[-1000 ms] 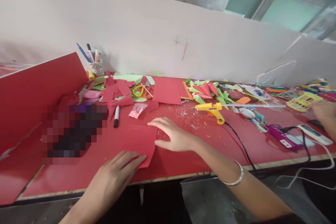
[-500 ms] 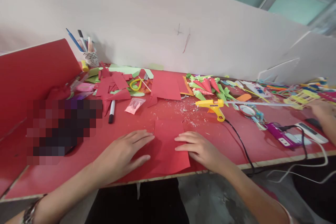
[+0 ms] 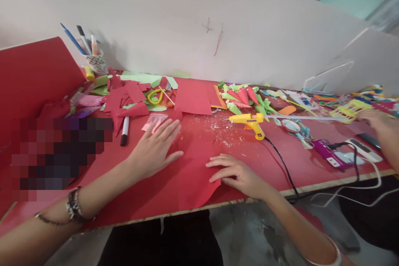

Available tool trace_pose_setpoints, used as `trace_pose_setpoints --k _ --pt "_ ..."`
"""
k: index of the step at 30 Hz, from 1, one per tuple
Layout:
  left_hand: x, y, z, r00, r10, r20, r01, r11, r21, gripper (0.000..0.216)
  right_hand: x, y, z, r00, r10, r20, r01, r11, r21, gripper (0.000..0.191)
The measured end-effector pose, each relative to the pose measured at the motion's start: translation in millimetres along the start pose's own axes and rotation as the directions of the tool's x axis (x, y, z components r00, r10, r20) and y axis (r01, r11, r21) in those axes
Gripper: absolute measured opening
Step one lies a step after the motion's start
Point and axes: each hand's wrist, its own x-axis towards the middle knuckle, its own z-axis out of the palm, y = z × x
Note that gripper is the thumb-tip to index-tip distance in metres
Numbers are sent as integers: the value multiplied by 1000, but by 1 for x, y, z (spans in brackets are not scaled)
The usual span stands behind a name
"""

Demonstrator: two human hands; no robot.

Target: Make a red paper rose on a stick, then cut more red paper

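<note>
A sheet of red paper (image 3: pixel 195 181) lies before me at the table's front edge, its lower right corner curling up. My right hand (image 3: pixel 238 174) has its fingers over the sheet's right edge and its thumb close below, with the lifted edge between them. To the left of the sheet, my left hand (image 3: pixel 156 147) is stretched out with fingers extended and thumb apart, holding nothing. Its fingertips partly cover a small clear bag of pink bits (image 3: pixel 154 121). Left of that hand is a white marker with a black cap (image 3: pixel 124 131).
A yellow glue gun (image 3: pixel 247 121) with a long glue stick lies at the right, its cord crossing the front edge. Beyond are paper scraps (image 3: pixel 134 91), red and green cones (image 3: pixel 241 95), a pen cup (image 3: pixel 97 62) and a purple power strip (image 3: pixel 332 154). Another person's hand (image 3: pixel 378 122) is far right.
My left hand has moved forward, away from the front edge, its fingers now reaching the small bag. The red sheet's lower right corner has curled up by my right hand.
</note>
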Motion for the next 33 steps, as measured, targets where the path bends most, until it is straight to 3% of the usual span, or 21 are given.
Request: trace_pose_setpoints --k 2,4,9,14,19,26,33 --pt "-3 4 -4 977 179 117 -169 981 -91 59 -1 0 1 1000 -1 -3 1 1000 -2 20" --pt "-7 6 -5 934 279 223 -241 953 -182 57 -1 -2 1 1000 2 -8 -2 1000 4 19" --pt "-13 7 2 962 137 237 -92 977 -191 64 6 -13 -1 999 17 -29 -18 1000 -22 20" --pt "-17 13 2 968 159 194 -102 956 -275 49 27 -22 2 999 15 -47 -22 989 -149 21" --pt "-22 19 3 979 97 182 -32 943 -331 46 48 -19 11 1000 -31 -5 28 964 -264 26" --pt "-23 30 9 990 10 138 33 952 -303 83 63 -14 20 996 -76 -44 56 938 -342 30" --pt "-21 29 12 991 9 131 28 960 -277 83 70 -16 25 996 -41 -82 0 894 -449 27"
